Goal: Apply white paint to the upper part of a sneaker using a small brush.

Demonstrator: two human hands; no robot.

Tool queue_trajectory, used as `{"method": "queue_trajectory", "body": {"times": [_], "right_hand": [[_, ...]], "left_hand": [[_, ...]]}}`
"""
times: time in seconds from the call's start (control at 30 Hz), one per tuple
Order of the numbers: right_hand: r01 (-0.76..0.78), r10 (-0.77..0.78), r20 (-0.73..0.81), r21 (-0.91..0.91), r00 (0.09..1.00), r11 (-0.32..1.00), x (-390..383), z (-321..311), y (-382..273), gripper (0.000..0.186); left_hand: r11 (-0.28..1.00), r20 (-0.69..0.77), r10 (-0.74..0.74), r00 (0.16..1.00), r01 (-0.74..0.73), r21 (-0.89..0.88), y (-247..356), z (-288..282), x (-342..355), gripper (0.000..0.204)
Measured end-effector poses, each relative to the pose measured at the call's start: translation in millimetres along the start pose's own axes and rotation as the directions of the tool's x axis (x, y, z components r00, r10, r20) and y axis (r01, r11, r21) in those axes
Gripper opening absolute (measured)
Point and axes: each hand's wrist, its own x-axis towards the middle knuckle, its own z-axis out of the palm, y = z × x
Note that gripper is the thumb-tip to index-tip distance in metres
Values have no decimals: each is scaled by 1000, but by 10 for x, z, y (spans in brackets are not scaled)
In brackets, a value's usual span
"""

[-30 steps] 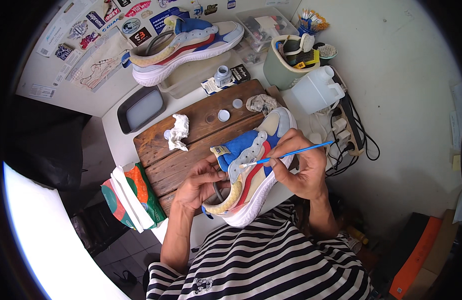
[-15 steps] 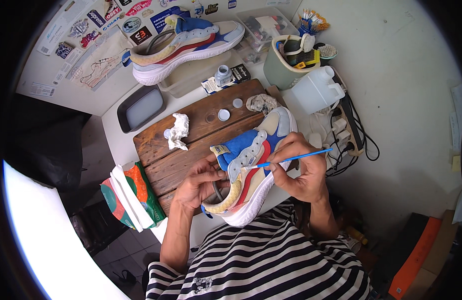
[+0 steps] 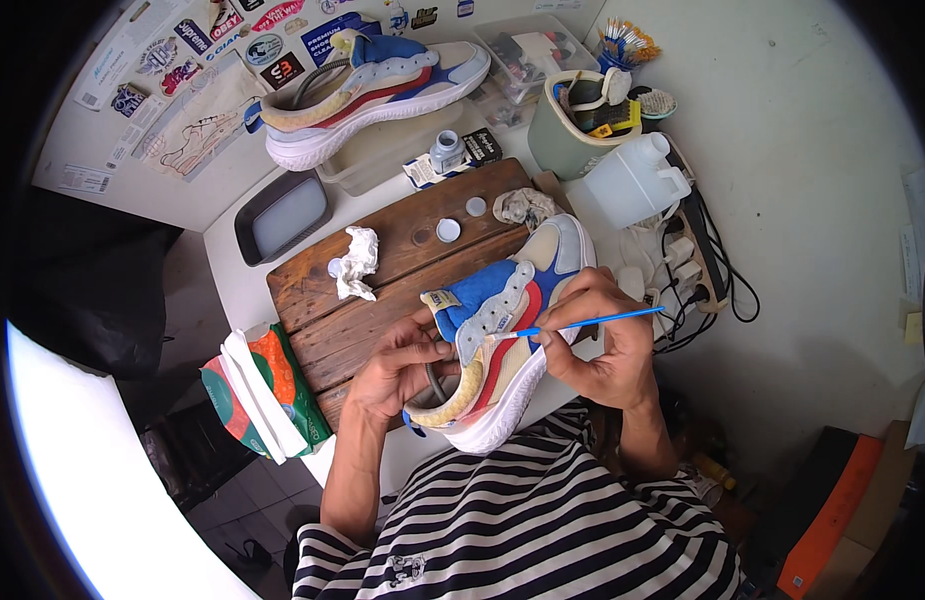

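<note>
Right hand point(image 3: 607, 345): thumb and fingers closed in a pinch on a slim blue-handled paintbrush point(image 3: 527, 331); its back end sticks out to the right. Left hand point(image 3: 402, 365): part-curled, thumb and fingers gripping the held sneaker point(image 3: 510, 362) at its ankle opening, on the left side.

Held sneaker, the landmark here: between the two hands, over the near right part of a wooden board point(image 3: 307, 325). Long axis slants, heel near the wearer and to the left, toe away and to the right. Key relation: brush lies across that axis, bristles pointing left at the lower edge of the grey lace panel. Contact likely; too fine to be sure. Left hand nearer the heel and opening, right hand beside the outward-facing flank.

Left of the sneaker: crumpled white tissue point(image 3: 357, 265) on the board; farther out, a tissue pack point(image 3: 307, 405). Beyond its toe: stained crumpled cloth point(image 3: 524, 207). Beyond, leftward: round cap point(image 3: 448, 231), uncapped paint bottle point(image 3: 446, 155), then a matching sneaker point(image 3: 382, 112) atop a clear tub point(image 3: 357, 180). Right of the toe: translucent jug point(image 3: 632, 185).
</note>
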Motion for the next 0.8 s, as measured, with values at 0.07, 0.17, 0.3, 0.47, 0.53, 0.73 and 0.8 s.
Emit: {"method": "queue_trajectory", "body": {"times": [0.07, 0.17, 0.3, 0.47, 0.53, 0.73, 0.8], "right_hand": [[-9, 8, -13, -59, 1000, 998, 0, -4, 0, 20], [1, -2, -29, -40, 1000, 999, 4, -13, 14, 20], [16, -20, -51, -82, 999, 997, 3, -1, 34, 20], [28, -31, -40, -74, 999, 997, 37, 15, 24, 21], [8, -11, -69, -41, 998, 999, 17, 7, 51, 21], [-28, 29, -69, 13, 997, 1000, 60, -10, 92, 16], [-74, 84, -109, 93, 990, 993, 89, -49, 132, 14]], "left_hand": [[1000, -21, -5, 1000, 6, 15, 5, 0, -9, 53], [1000, -12, 7, 1000, -7, -2, -10, 10, -2, 53], [1000, -1, 0, 1000, 0, 1, -14, -20, 2, 53], [1000, 20, 10, 1000, -10, -12, -30, -54, 1, 52], [1000, 33, 10, 999, -9, -16, -22, -29, 11, 51], [999, 29, 5, 1000, -4, -48, -1, -19, -6, 48], [999, 5, 0, 1000, 0, -35, 6, 8, 2, 48]]}}
